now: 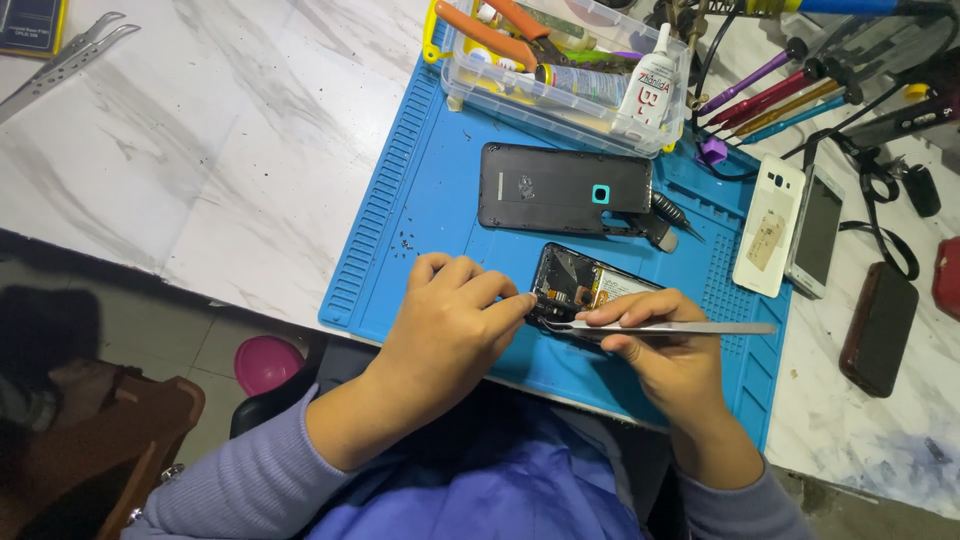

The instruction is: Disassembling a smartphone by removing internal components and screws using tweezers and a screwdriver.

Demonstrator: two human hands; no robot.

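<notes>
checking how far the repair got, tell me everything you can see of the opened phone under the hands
The opened black phone lies flat on the blue ribbed work mat, near its front edge, tilted a little clockwise. Its back is off, showing dark inner parts, a small orange piece and a pale battery label. The left hand pinches its left edge with the fingertips; the right hand rests over its lower right part and holds slim silver metal tweezers, whose tips reach the lower left inside. Both hands hide the lower edge.
</notes>
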